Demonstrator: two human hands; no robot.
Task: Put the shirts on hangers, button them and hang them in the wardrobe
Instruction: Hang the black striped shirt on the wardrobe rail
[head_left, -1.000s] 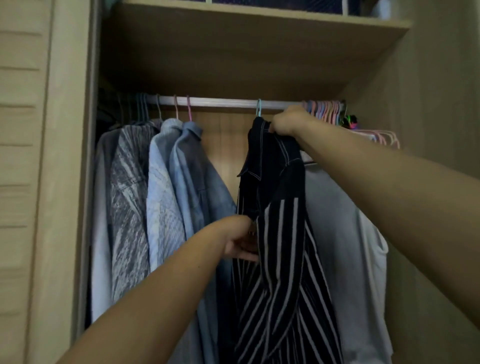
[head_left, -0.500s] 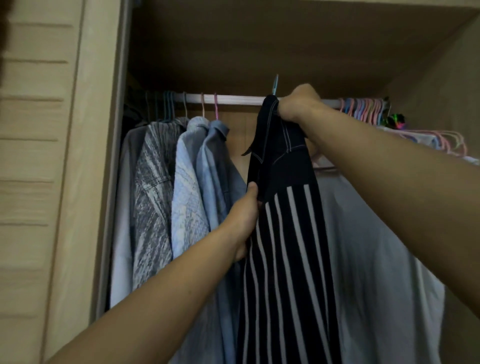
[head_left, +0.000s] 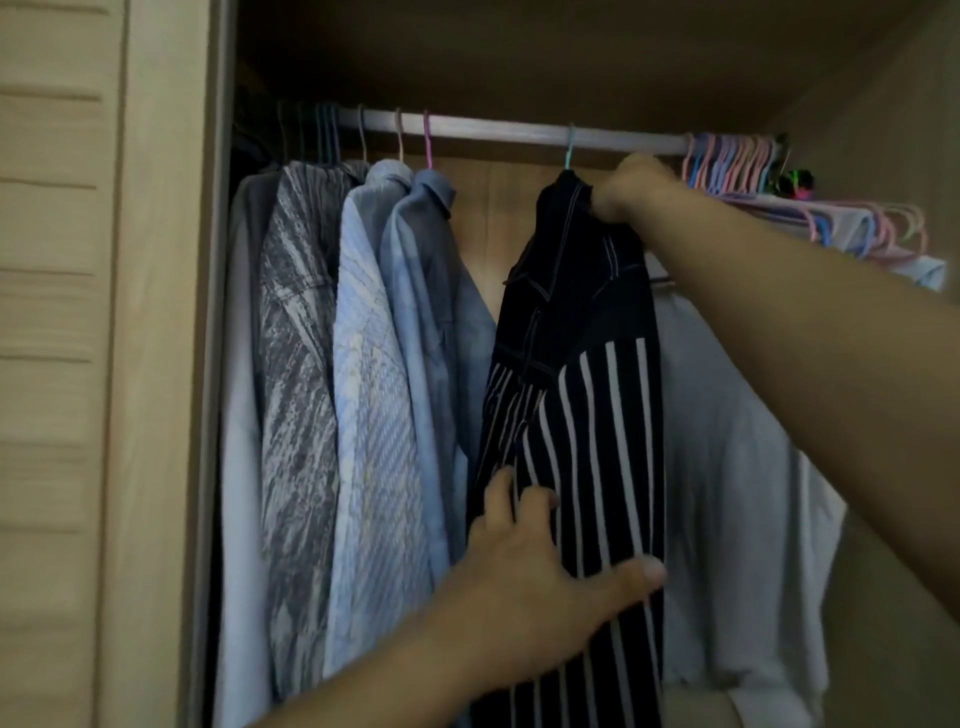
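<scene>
Head view, striped shirt (head_left: 582, 395): it hung on a teal hanger (head_left: 570, 148) hooked over the rail (head_left: 498, 132), between the blue shirts (head_left: 395, 338) and a pale garment (head_left: 737, 441).
Right hand (head_left: 631, 189): its fingers were curled tight round the shirt's collar and shoulder, likely to steady the hanger on the rail.
Left hand (head_left: 524, 582): it lay spread against the lower stripes, fingers fairly straight, thumb out, apparently smoothing the cloth so it fell flat.
Spare hangers (head_left: 732, 161): bunched at the rail's right end, out of the way.
Writing: no brand, label or lettering could be read.

Two bare forearms—no sleeves; left hand (head_left: 524, 587) (ringless), right hand (head_left: 631, 189).
</scene>
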